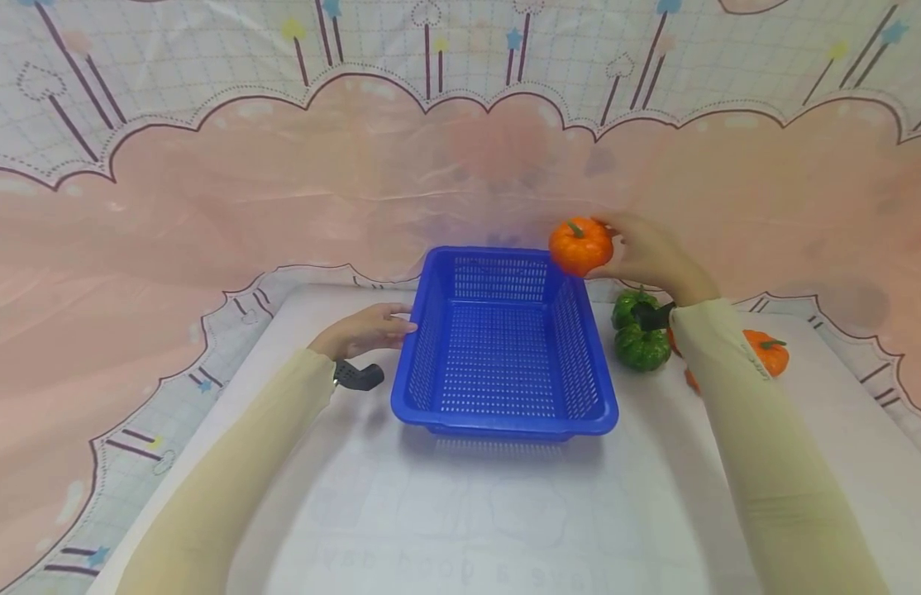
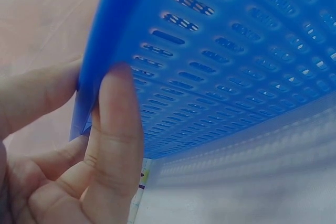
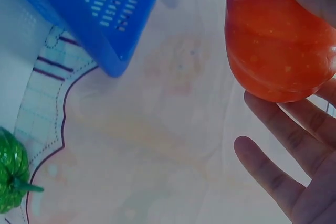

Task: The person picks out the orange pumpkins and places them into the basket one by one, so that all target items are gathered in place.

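A blue perforated plastic basket (image 1: 505, 423) stands in the middle of the white table, with nothing inside it. At its left rim, my left hand (image 1: 371, 327) pinches the edge; the left wrist view shows the thumb and fingers (image 2: 118, 129) on either side of the rim. My right hand (image 1: 642, 256) holds an orange pumpkin (image 1: 579, 246) above the basket's far right corner. In the right wrist view the thumb lies on one side of this pumpkin (image 3: 278, 45) and fingertips touch the other side.
Two green pumpkins (image 1: 642, 347) sit right of the basket. Another orange pumpkin (image 1: 767, 354) lies farther right, and more orange shows partly hidden behind the right sleeve (image 1: 743, 397). A pink patterned cloth (image 1: 297, 190) hangs behind the table.
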`<state>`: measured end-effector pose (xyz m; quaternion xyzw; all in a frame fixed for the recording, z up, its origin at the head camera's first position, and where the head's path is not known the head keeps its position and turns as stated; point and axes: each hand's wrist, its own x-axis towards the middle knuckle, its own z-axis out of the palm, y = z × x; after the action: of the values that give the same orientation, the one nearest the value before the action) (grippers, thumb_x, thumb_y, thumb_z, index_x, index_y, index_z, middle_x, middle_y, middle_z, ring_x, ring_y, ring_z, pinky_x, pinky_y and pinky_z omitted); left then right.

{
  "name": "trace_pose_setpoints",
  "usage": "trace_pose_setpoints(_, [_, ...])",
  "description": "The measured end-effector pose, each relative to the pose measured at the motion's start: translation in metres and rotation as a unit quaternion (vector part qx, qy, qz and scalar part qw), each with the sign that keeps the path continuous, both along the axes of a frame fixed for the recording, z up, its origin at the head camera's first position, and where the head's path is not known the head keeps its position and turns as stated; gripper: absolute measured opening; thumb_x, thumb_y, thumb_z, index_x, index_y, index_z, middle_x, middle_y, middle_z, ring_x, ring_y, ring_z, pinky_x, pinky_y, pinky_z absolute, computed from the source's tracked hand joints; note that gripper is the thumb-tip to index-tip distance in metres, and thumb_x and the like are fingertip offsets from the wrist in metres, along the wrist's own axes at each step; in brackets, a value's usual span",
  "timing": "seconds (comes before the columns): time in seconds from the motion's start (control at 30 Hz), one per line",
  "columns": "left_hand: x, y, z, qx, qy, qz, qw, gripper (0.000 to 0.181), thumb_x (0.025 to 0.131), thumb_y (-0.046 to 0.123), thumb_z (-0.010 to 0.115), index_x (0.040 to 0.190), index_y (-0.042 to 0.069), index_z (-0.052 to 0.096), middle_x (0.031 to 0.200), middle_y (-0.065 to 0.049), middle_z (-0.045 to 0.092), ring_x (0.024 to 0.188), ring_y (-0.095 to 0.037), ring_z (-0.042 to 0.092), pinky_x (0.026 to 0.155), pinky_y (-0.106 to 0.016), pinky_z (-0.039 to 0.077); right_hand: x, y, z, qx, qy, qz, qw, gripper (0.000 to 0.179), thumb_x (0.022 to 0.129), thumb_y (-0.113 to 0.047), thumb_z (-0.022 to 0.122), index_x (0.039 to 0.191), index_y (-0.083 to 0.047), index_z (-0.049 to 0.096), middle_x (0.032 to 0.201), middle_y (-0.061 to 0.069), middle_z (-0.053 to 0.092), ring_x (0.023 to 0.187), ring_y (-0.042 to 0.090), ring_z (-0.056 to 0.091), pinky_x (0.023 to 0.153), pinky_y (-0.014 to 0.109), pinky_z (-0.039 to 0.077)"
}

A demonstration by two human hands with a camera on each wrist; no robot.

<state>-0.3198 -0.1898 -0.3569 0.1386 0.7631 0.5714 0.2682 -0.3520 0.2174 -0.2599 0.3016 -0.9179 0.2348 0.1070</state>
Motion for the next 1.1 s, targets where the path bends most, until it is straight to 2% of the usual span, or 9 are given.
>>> trace_pose_setpoints(0.2, [0.001,0.000,0.001,-0.002,0.001,0.000,1.0000,0.059,0.095,0.011,0.051,0.146,-0.003,0.024,0.142,-0.026,0.042,0.121,-0.028,0.053,0.109,-0.046,0.038,0.000,-0.013,-0.001,-0.004,-0.020,0.025,0.9995,0.073,0.071,-0.016,0.081,0.136,-0.010,0.049,0.131,0.012,0.056,0.115,0.031,0.051,0.101,0.052,0.042])
trace_pose_setpoints(0.3, [0.002,0.001,0.002,0.001,0.000,0.001,1.0000,0.059,0.095,0.011,0.051,0.146,-0.003,0.025,0.142,-0.026,0.041,0.123,-0.030,0.052,0.109,-0.046,0.038,0.001,-0.020,-0.002,0.005,-0.020,0.039,0.9990,0.075,0.071,-0.014,0.081,0.137,-0.012,0.046,0.132,0.010,0.055,0.114,0.028,0.051,0.102,0.050,0.043])
trace_pose_setpoints(0.6, [0.002,0.001,0.002,0.002,-0.003,0.006,1.0000,0.058,0.095,0.011,0.052,0.145,-0.003,0.026,0.141,-0.027,0.043,0.118,-0.026,0.055,0.109,-0.047,0.037,0.003,-0.038,-0.006,0.061,0.001,0.061,0.9963,0.077,0.071,-0.018,0.082,0.138,-0.009,0.045,0.136,0.011,0.051,0.120,0.030,0.050,0.106,0.050,0.039])
trace_pose_setpoints(0.73, [0.001,0.001,0.001,0.006,-0.004,0.008,0.9999,0.058,0.094,0.011,0.052,0.145,-0.003,0.026,0.140,-0.028,0.043,0.115,-0.022,0.057,0.109,-0.046,0.038,0.004,-0.046,-0.010,0.062,0.013,0.074,0.9952,0.077,0.068,-0.020,0.084,0.136,-0.011,0.047,0.135,0.010,0.052,0.122,0.029,0.049,0.107,0.049,0.039])
trace_pose_setpoints(0.9, [-0.001,0.001,-0.001,0.003,-0.005,0.011,0.9999,0.059,0.094,0.011,0.052,0.145,-0.003,0.025,0.141,-0.027,0.043,0.118,-0.024,0.056,0.109,-0.046,0.037,0.006,-0.058,-0.017,0.068,-0.009,0.077,0.9947,0.079,0.068,-0.021,0.084,0.137,-0.011,0.046,0.136,0.010,0.052,0.126,0.029,0.046,0.109,0.049,0.037])
trace_pose_setpoints(1.1, [-0.001,0.000,0.000,-0.004,-0.001,0.003,1.0000,0.061,0.095,0.012,0.051,0.146,-0.004,0.022,0.143,-0.027,0.039,0.123,-0.031,0.051,0.110,-0.047,0.036,0.010,-0.072,-0.023,0.086,-0.041,0.064,0.9934,0.079,0.070,-0.021,0.083,0.138,-0.006,0.045,0.136,0.015,0.051,0.126,0.033,0.047,0.105,0.050,0.041])
